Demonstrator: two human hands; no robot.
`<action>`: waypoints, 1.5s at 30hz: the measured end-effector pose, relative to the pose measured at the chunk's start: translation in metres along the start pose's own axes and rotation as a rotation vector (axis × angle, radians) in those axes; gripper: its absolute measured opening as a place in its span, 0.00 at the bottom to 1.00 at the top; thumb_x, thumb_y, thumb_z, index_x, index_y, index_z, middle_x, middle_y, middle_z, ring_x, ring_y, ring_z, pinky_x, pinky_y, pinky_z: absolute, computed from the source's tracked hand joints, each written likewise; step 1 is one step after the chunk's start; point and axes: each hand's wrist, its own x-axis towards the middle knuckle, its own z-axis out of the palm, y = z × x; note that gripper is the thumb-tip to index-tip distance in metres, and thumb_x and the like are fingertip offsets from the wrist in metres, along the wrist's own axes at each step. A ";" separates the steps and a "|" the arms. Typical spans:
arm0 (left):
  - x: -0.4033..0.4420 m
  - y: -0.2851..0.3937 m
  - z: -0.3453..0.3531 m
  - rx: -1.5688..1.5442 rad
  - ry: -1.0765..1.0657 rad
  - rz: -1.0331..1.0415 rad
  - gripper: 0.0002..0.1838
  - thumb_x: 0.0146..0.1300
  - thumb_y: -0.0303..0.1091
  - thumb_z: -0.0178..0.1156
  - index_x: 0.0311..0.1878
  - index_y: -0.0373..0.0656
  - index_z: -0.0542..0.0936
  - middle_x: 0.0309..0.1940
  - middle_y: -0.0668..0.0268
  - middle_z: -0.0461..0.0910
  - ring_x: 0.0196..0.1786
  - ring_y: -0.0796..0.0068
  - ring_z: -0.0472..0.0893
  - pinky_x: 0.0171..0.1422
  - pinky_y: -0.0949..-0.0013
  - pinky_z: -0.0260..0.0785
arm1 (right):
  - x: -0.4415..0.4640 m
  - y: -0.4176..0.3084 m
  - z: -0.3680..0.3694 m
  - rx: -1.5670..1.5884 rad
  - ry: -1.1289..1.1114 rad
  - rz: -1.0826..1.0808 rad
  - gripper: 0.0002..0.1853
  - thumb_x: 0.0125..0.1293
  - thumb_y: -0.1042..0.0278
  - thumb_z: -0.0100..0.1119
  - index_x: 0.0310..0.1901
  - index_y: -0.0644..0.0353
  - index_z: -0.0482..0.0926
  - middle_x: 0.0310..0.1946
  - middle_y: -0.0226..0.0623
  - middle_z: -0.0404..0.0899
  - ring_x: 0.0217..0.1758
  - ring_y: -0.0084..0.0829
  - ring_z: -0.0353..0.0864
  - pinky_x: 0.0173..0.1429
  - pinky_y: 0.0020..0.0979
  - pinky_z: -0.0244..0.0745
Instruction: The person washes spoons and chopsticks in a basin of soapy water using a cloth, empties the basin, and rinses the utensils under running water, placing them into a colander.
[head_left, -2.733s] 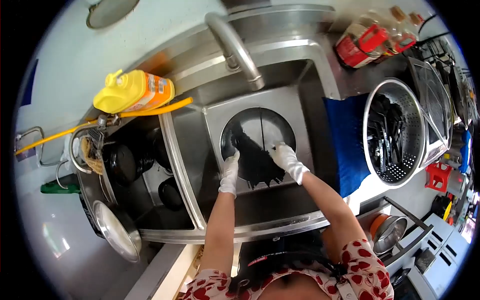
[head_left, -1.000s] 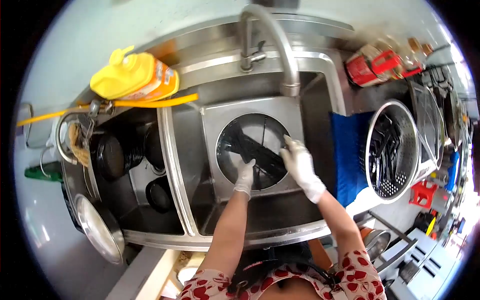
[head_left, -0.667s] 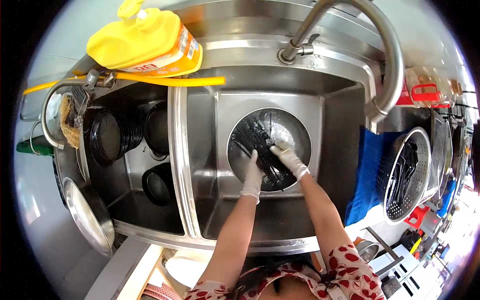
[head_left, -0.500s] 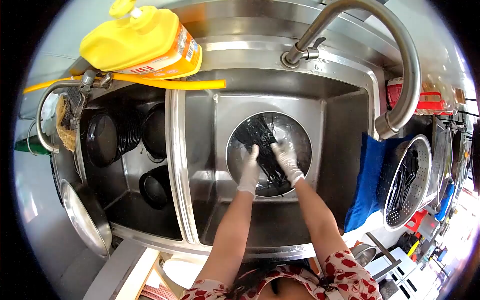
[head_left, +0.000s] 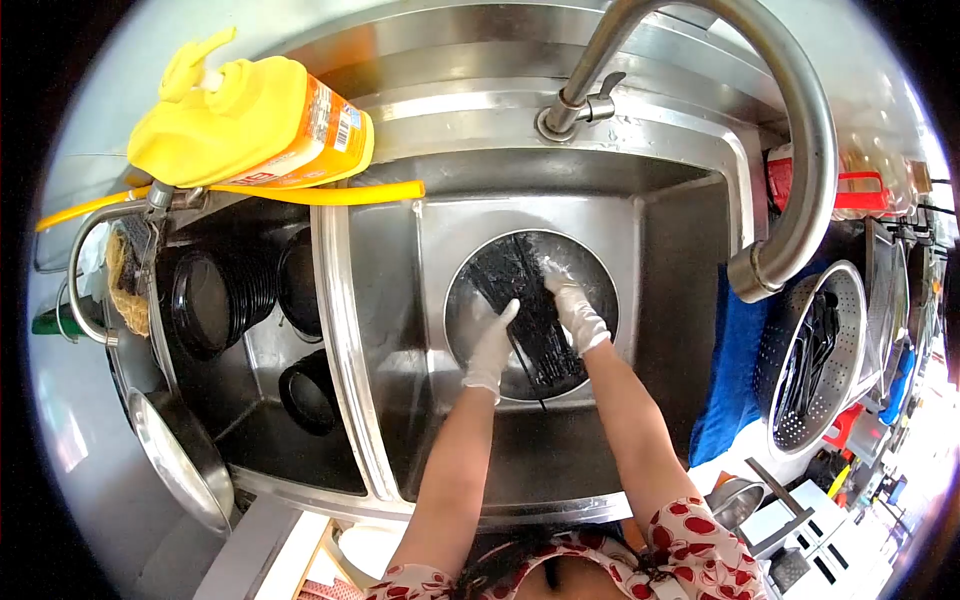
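Note:
A bundle of black sticks [head_left: 530, 310] lies slantwise in a round metal basin [head_left: 612, 290] of water in the right sink compartment. My left hand [head_left: 490, 345], in a white glove, is at the bundle's left side, thumb raised and the other fingers hidden below. My right hand [head_left: 577, 308], gloved too, presses along the bundle's right side with its fingers partly in the water. The bundle sits between both hands. One stick pokes out past the basin's near rim.
Black plates [head_left: 205, 300] and bowls [head_left: 310, 392] stand in the left compartment. A yellow bottle [head_left: 240, 125] and yellow hose [head_left: 330, 194] are behind it. The faucet [head_left: 815, 130] arches at right, near a blue cloth [head_left: 712, 385] and a colander [head_left: 850, 350] of black utensils.
The view has shifted, and the faucet spout now appears farther right. The hands, earlier apart at the basin's sides, have come closer around the bundle, which now lies more lengthwise.

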 end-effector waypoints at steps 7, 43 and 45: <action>0.011 -0.011 -0.009 0.036 -0.054 -0.068 0.28 0.54 0.32 0.67 0.58 0.41 0.70 0.48 0.67 0.77 0.49 0.72 0.76 0.55 0.70 0.66 | -0.063 -0.031 0.050 -0.154 0.025 -0.133 0.17 0.59 0.68 0.62 0.49 0.64 0.77 0.42 0.36 0.80 0.45 0.25 0.76 0.53 0.24 0.68; 0.032 -0.031 -0.033 0.094 0.064 0.001 0.28 0.55 0.37 0.67 0.58 0.41 0.71 0.50 0.65 0.76 0.52 0.68 0.74 0.59 0.66 0.63 | -0.058 -0.025 0.018 0.183 -0.030 -0.047 0.12 0.51 0.71 0.68 0.39 0.61 0.81 0.32 0.28 0.81 0.34 0.23 0.76 0.44 0.25 0.69; 0.037 -0.032 -0.042 0.413 0.211 0.154 0.28 0.55 0.38 0.67 0.57 0.40 0.72 0.50 0.65 0.77 0.52 0.69 0.73 0.59 0.70 0.61 | -0.060 -0.025 0.020 0.161 0.003 -0.065 0.11 0.52 0.71 0.68 0.38 0.61 0.81 0.32 0.28 0.81 0.33 0.22 0.76 0.43 0.25 0.69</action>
